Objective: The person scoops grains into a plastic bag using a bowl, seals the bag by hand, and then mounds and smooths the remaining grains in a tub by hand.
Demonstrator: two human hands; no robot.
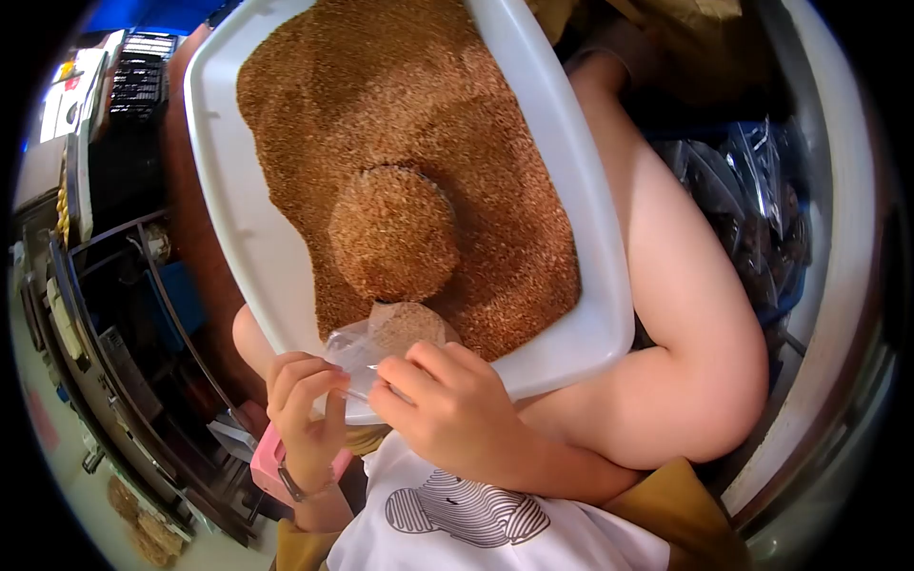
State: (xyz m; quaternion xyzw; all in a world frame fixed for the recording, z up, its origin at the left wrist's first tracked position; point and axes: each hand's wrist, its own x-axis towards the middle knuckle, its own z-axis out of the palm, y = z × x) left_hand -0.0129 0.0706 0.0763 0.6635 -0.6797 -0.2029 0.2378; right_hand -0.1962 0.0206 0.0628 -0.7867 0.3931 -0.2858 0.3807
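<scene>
A small clear plastic bag (407, 326) with light-brown grains in its far end lies over the near rim of a white plastic tub (227, 205). My left hand (307, 407) pinches the bag's near edge between thumb and fingers. Close beside it, my right hand (455, 411) is closed with its fingertips on the same edge. Coarse reddish-brown grains (505, 171) fill much of the tub. Just beyond the bag, a round container heaped with grains (392, 233) sits in them, only a bit of its dark rim showing.
The tub rests on the person's legs. To the right, a blue crate (788, 303) holds several clear plastic bags (738, 190) beside a pale ledge (857, 209). A pink object (270, 466) is by my left wrist. Metal racks (143, 381) stand on the left.
</scene>
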